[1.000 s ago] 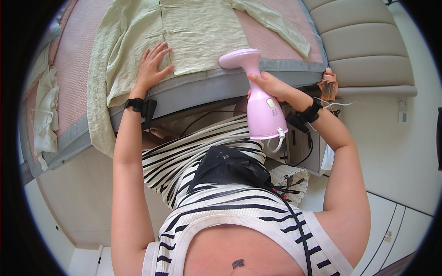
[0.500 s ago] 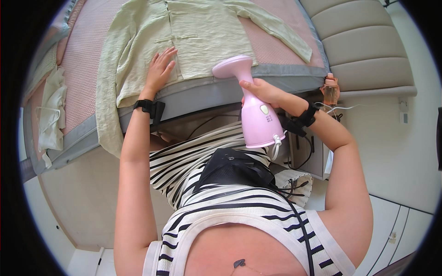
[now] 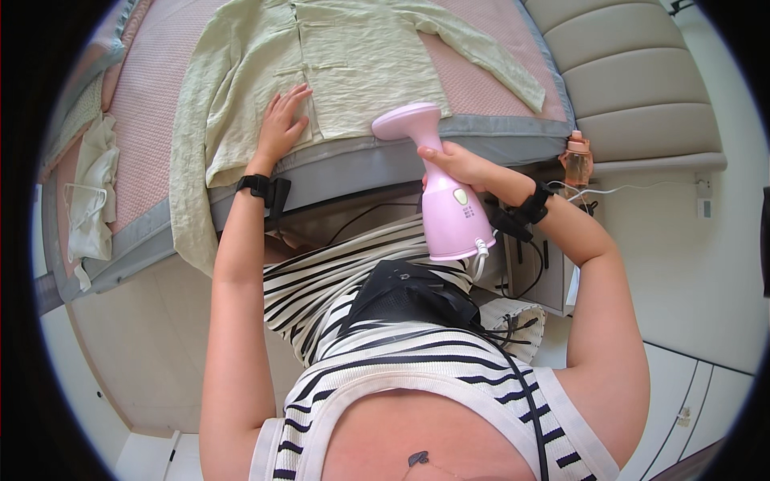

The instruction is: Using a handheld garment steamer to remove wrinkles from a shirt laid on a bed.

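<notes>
A pale green long-sleeved shirt [image 3: 369,76] lies spread over the edge of a bed, one sleeve hanging down at the left. My left hand [image 3: 282,124] rests on its lower front beside the front opening, fingers stretched out. In my right hand [image 3: 461,166] is a pink handheld garment steamer [image 3: 455,216], gripped round its narrow neck. Its wide head is at the shirt's lower right hem; whether it touches the cloth I cannot tell. A white cord leaves the steamer's base.
Pink quilted bedding with a grey border [image 3: 513,143] covers the bed. A padded headboard [image 3: 634,80] stands at the right, with an orange-capped bottle [image 3: 576,160] on a bedside cabinet [image 3: 533,276] below. White cloth with a hanger [image 3: 92,192] lies at the far left.
Almost nothing differs. The whole scene has shifted very slightly within the picture; my left hand stays on the shirt and my right hand still holds the steamer.
</notes>
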A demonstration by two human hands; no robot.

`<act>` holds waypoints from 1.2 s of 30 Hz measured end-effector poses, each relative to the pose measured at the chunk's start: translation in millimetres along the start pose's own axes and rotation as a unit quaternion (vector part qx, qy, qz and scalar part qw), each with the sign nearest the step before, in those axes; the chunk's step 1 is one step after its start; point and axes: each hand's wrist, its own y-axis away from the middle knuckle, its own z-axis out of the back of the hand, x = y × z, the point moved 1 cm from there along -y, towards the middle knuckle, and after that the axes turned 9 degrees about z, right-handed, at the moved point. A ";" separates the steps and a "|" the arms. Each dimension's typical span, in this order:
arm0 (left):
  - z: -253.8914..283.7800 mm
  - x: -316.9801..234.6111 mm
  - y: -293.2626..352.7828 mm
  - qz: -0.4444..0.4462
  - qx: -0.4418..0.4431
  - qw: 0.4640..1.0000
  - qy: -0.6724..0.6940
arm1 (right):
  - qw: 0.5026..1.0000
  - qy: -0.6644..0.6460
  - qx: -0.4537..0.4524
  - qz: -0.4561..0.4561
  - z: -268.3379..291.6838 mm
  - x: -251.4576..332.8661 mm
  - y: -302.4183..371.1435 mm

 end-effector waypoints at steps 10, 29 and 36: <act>-1.1 7.0 -1.5 0.019 -0.018 0.998 0.060 | 1.000 0.010 -0.008 0.009 -5.3 8.6 2.8; -3.8 6.8 0.2 0.007 -0.025 0.999 0.033 | 1.000 0.013 0.021 0.006 -20.6 5.9 -12.0; -3.9 8.4 0.8 0.001 -0.029 0.999 0.022 | 1.000 0.021 0.020 0.005 -22.3 5.1 -12.3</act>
